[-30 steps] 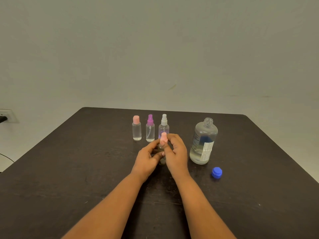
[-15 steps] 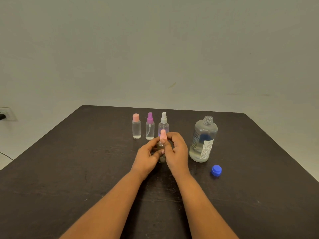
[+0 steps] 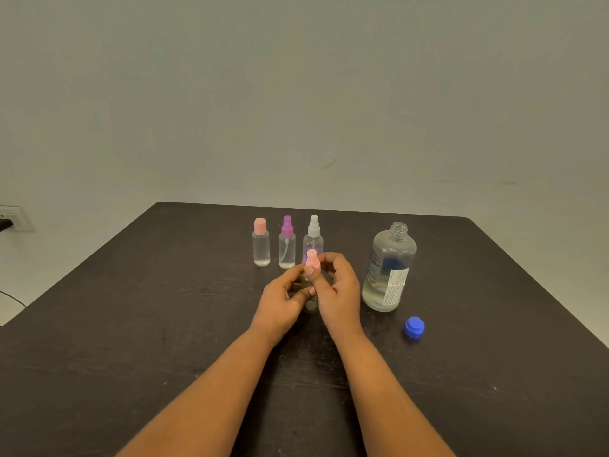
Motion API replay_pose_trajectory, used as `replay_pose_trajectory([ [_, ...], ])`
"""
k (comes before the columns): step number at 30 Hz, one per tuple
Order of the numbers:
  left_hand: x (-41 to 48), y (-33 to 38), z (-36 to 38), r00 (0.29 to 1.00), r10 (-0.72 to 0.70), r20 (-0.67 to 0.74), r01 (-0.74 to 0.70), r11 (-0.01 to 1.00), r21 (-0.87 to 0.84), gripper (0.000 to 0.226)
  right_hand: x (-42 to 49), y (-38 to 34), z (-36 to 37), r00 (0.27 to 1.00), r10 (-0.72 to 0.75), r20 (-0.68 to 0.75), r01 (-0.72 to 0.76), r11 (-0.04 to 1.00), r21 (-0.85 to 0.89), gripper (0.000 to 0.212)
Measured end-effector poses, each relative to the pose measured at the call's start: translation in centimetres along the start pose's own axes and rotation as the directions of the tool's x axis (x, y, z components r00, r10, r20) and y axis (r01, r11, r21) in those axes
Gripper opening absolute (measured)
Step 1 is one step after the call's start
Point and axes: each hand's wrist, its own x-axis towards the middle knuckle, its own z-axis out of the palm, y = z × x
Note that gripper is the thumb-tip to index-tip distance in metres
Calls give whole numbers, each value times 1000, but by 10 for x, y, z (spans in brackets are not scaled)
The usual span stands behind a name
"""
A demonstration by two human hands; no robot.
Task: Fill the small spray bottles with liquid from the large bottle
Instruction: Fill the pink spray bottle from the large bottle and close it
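Observation:
A small clear spray bottle with a pink spray top [image 3: 311, 258] stands on the dark table [image 3: 131, 324] between my hands. My left hand [image 3: 280, 300] grips its body, which is mostly hidden. My right hand [image 3: 339, 291] curls round the pink top at the neck. Behind stand three small bottles in a row: one with a pink cap [image 3: 261, 242], one with a purple sprayer [image 3: 287, 243], one with a white sprayer [image 3: 313, 235]. The large clear bottle [image 3: 389, 268] stands uncapped at the right, partly filled. Its blue cap [image 3: 414, 328] lies on the table in front of it.
A wall socket with a black plug [image 3: 10, 219] sits at the far left, with a cable [image 3: 13, 300] hanging below it. The table's back edge runs just behind the bottles, against a plain wall.
Both hands stay on the pink-topped bottle; the fingers of my right hand have shifted slightly round the top. The other bottles have not moved.

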Motion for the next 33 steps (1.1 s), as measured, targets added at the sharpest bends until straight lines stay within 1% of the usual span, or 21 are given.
replay_pose_trajectory([
  [5,1,-2,0,1000,-13,1,13,1000,-8,46,-1,-3,-1,1000,-24,4,24,999,32,23],
  [8,1,-1,0,1000,-23,-6,23,1000,-4,44,-2,-3,-1,1000,-19,9,18,999,40,22],
  [11,0,1,0,1000,-24,-1,24,1000,10,42,-1,-1,0,1000,13,-19,-13,1000,-11,26],
  [13,-1,2,-1,1000,-14,0,14,1000,13,43,0,-1,1,999,-16,-46,11,995,-98,23],
  [15,-1,2,-1,1000,-12,6,12,1000,18,43,0,-1,1,997,-65,-52,57,986,-157,16],
  [18,0,1,-1,1000,-7,-1,7,1000,11,44,0,-2,0,990,-138,-19,131,970,-205,5],
  [19,0,1,0,1000,-6,-4,6,1000,1,44,-1,-3,0,989,-148,-6,144,970,-195,5],
  [22,0,0,1,1000,-11,-7,11,1000,-23,44,-1,-5,-1,993,-121,10,121,987,-108,20],
  [23,0,0,0,1000,-10,-6,10,1000,-23,45,-2,-5,-1,994,-108,11,108,991,-75,22],
  [26,0,-1,0,1000,-16,-8,16,1000,-9,42,-3,-4,0,1000,-26,-4,26,1000,10,28],
  [28,0,0,0,1000,-19,-10,19,1000,2,38,-2,-3,1,1000,15,-27,-16,1000,-21,30],
  [30,0,1,0,1000,-10,-8,10,1000,6,40,-1,-2,2,999,-14,-44,10,996,-94,23],
  [33,0,1,0,1000,2,-6,-2,1000,19,43,-1,-2,1,994,-100,-41,92,983,-158,9],
])
